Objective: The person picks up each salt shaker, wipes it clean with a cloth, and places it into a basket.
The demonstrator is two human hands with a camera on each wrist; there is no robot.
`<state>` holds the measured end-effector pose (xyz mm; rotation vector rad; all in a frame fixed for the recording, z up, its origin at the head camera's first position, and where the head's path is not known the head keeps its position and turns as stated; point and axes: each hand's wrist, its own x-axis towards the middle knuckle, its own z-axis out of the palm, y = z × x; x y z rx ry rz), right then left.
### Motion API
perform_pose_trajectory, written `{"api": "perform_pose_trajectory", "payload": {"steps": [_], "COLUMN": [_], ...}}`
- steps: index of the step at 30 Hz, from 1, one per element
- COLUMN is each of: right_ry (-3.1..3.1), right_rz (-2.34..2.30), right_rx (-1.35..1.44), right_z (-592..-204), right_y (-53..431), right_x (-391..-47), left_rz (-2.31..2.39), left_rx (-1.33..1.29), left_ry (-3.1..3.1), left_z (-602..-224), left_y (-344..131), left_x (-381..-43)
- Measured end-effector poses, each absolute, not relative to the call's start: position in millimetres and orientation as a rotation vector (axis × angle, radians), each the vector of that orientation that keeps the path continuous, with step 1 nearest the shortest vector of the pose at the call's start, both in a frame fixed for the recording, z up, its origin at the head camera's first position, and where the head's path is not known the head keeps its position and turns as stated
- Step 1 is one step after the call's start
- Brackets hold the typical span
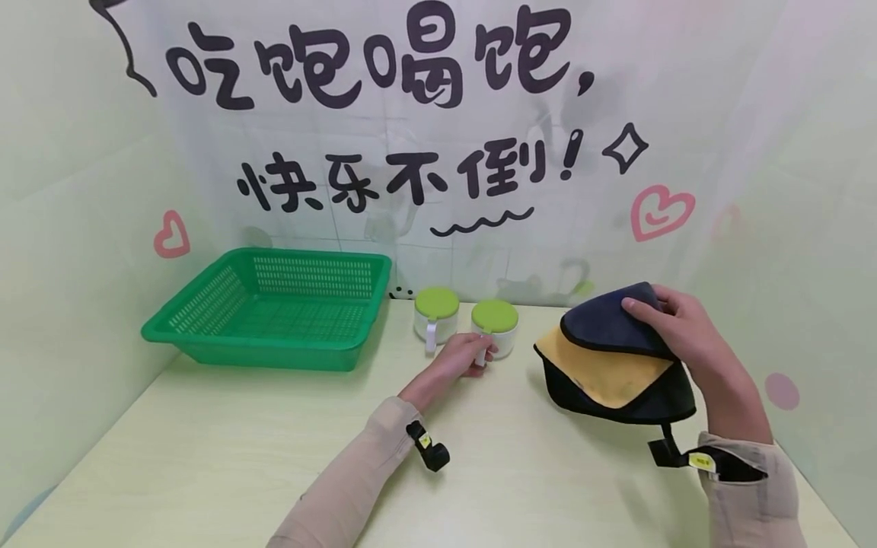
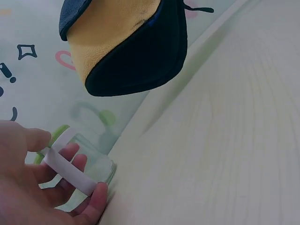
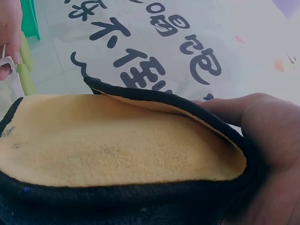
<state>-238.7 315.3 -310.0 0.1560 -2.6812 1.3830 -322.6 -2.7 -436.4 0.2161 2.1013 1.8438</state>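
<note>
Cloth (image 1: 617, 377), held in the right hand (image 1: 688, 331), hangs toward four o'clock from the cup (image 1: 501, 331) (its handle (image 2: 70, 174) gripped by the left hand (image 1: 457, 355)).

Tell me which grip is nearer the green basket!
Left. The left grip is right of the basket, holding a cup; the right grip is farther right, holding a cloth.

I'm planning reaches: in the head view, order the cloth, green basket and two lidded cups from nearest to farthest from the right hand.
1. Cloth: in the right hand.
2. Nearer cup: handle in left hand.
3. Farther cup: just left of it.
4. Green basket: far left.
</note>
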Motion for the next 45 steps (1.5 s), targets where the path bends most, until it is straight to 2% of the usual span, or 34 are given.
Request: {"api": "perform_pose_trajectory", "payload": {"steps": [11,24,34,45], "right_ry": [-2.507,-2.460,-2.454,-2.444], "right_rz": [1.412,1.487,1.436,1.324], "right_rx": [0.272,0.293,0.267,0.393], "right_z": [-310.6,-308.8,-306.2,-302.7], "right_y": [305.8,290.8,282.7,264.5], "right_x": [-239.2,-234.3,-230.5,-224.2], "left_rz": [1.960,2.073,2.051,2.096], "left_rx": [0.199,-0.010,0.113,0.236], "left_ry": [2.078,2.074,2.108,2.097], "left_z": [-431.7,-420.4,-394.2,-356.8], "left_y": [-3.5,-6.9,-9.9,-11.5], "left_x": [-321.2,-320.3,-310.4,-288.0]}}
